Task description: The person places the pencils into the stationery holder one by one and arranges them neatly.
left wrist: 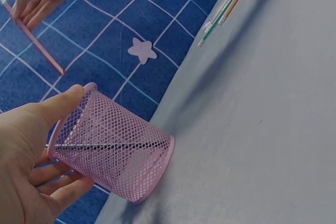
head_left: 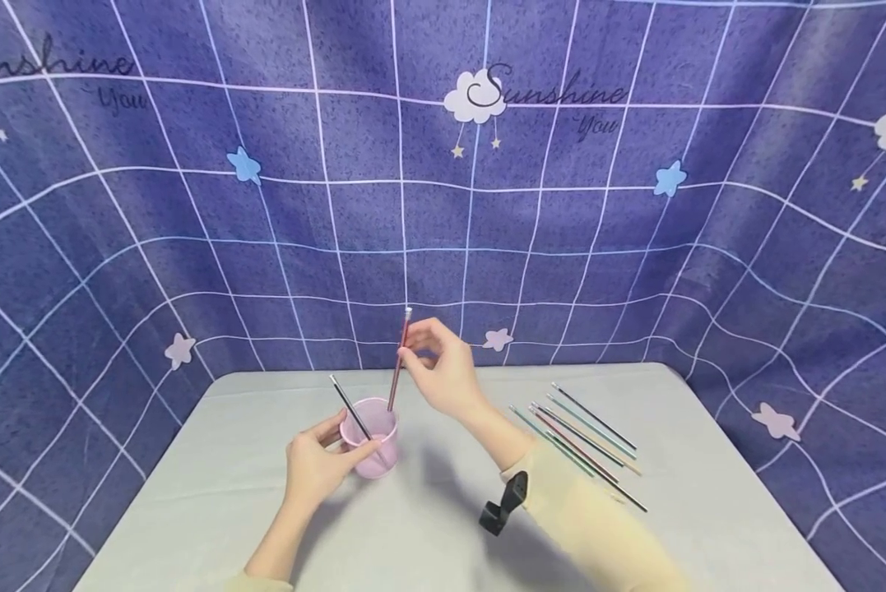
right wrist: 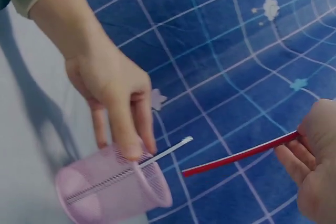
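A pink mesh pencil cup (head_left: 374, 469) stands on the table, and my left hand (head_left: 317, 460) grips it round the rim from the left, thumb on the near side. One dark pencil (head_left: 346, 403) leans inside the cup, its upper end out past the rim. My right hand (head_left: 443, 370) pinches a red pencil (head_left: 398, 366) by its upper part, with the white eraser end up. In the right wrist view the lower end of the red pencil (right wrist: 236, 156) is outside the cup, a short way off its mouth (right wrist: 157, 182).
Several pencils (head_left: 583, 436) in dark, green, red and tan lie loosely side by side on the right of the grey-white table (head_left: 213, 485). A blue-purple grid curtain (head_left: 443, 222) with stars and clouds surrounds the back and sides. A black wrist camera (head_left: 505, 501) sits on the right sleeve.
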`<action>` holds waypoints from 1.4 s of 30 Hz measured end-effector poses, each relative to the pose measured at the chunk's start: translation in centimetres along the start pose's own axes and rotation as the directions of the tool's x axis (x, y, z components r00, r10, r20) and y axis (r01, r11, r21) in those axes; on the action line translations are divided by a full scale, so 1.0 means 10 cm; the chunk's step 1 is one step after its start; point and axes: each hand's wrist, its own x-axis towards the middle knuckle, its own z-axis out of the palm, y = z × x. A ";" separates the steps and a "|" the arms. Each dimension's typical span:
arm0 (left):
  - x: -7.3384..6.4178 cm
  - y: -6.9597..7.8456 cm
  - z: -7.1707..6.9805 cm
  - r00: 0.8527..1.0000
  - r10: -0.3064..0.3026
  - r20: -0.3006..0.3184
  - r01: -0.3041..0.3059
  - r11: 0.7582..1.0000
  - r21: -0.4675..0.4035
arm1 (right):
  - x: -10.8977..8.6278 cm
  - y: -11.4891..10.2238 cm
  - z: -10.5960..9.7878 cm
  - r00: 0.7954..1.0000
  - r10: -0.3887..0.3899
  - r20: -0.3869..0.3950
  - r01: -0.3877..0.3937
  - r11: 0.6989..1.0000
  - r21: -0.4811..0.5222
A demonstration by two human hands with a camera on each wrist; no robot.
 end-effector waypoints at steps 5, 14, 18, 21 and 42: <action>0.00 -0.03 -0.01 1.000 0.011 0.003 -0.011 1.000 0.001 | -0.01 0.13 0.27 0.998 -0.021 0.061 0.027 0.995 -0.100; -0.01 -0.04 -0.02 1.000 0.018 0.007 -0.018 1.000 -0.019 | -0.06 0.35 0.54 0.980 0.022 0.198 0.030 0.966 -0.258; -0.02 -0.04 -0.02 1.000 0.023 0.002 -0.023 1.000 -0.018 | -0.08 0.41 0.59 0.971 0.023 0.238 0.059 0.941 -0.333; -0.02 -0.02 -0.02 0.999 0.033 -0.002 -0.033 0.999 -0.002 | -0.08 0.44 0.63 0.962 0.031 0.273 0.076 0.925 -0.373; -0.01 0.00 -0.04 0.999 0.019 0.027 -0.019 1.000 -0.020 | -0.07 0.56 0.88 0.940 0.114 0.321 0.109 0.792 -0.601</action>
